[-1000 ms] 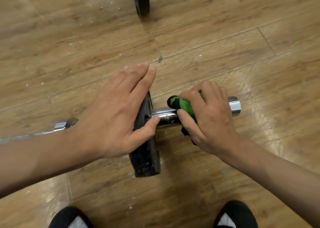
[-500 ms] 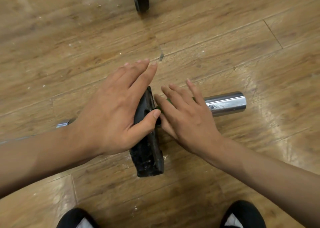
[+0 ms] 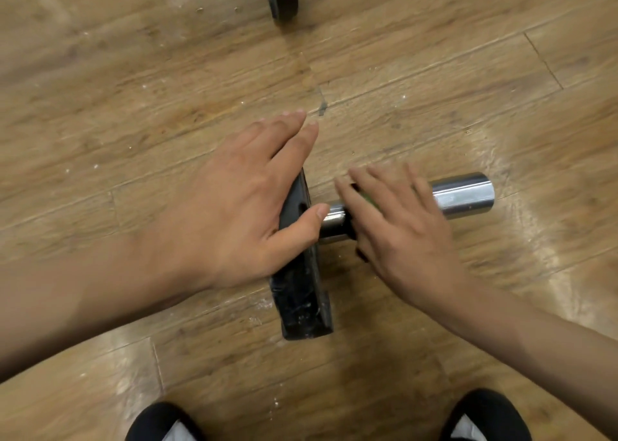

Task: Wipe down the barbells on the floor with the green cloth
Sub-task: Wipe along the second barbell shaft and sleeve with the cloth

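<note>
Right, the left hand lies flat, fingers straight, on the black weight plate, thumb against its face beside the barbell sleeve. The right hand, slightly blurred, presses the green cloth onto that sleeve with straight fingers, just beside the plate; only a sliver of cloth shows. Barbell's down on the wooden floor.

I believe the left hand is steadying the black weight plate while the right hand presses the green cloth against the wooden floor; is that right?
Not quite: the head view shows the right hand pressing the green cloth against the chrome bar, not the floor. The left hand does steady the black weight plate.
</note>
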A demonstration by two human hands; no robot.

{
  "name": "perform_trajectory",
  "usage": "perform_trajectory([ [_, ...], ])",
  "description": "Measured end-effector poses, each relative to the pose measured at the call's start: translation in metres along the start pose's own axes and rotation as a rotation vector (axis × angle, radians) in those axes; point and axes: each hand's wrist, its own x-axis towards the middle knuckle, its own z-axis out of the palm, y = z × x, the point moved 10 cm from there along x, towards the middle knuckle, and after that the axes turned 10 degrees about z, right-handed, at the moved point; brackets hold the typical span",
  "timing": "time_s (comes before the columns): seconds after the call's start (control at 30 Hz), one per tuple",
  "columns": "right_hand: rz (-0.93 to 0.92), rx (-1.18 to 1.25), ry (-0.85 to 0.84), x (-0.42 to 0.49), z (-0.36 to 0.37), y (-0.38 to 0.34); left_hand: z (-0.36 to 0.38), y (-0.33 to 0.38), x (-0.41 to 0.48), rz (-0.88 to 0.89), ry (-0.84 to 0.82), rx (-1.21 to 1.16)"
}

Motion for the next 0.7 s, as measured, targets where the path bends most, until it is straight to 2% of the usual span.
perform_trajectory([
  [0.1, 0.079, -0.044, 0.038, -0.012, -0.012, 0.030, -0.001, -0.001, 0.004, 0.002, 0.017, -0.006],
  [0.2, 0.146, 0.013, 0.044, 0.004, -0.006, 0.011, -0.004, -0.004, 0.014, 0.025, 0.031, -0.035],
  [0.33, -0.036, 0.039, -0.012, 0.025, 0.010, -0.026, -0.004, -0.020, 0.018, -0.031, -0.029, -0.051],
  [0.4, -0.041, 0.015, 0.003, 0.021, 0.004, -0.003, -0.017, -0.019, 0.012, -0.023, -0.004, 0.043],
  [0.53, 0.148, 0.010, 0.077, 0.011, -0.013, 0.062, -0.017, 0.011, -0.007, 0.073, 0.081, 0.157],
  [0.63, 0.196, 0.041, 0.098, 0.027, -0.007, 0.033, -0.003, 0.015, -0.005, 0.087, 0.120, 0.088],
  [0.7, 0.072, 0.062, 0.086, 0.036, 0.005, -0.009, -0.004, 0.008, 0.001, 0.096, 0.133, 0.063],
])
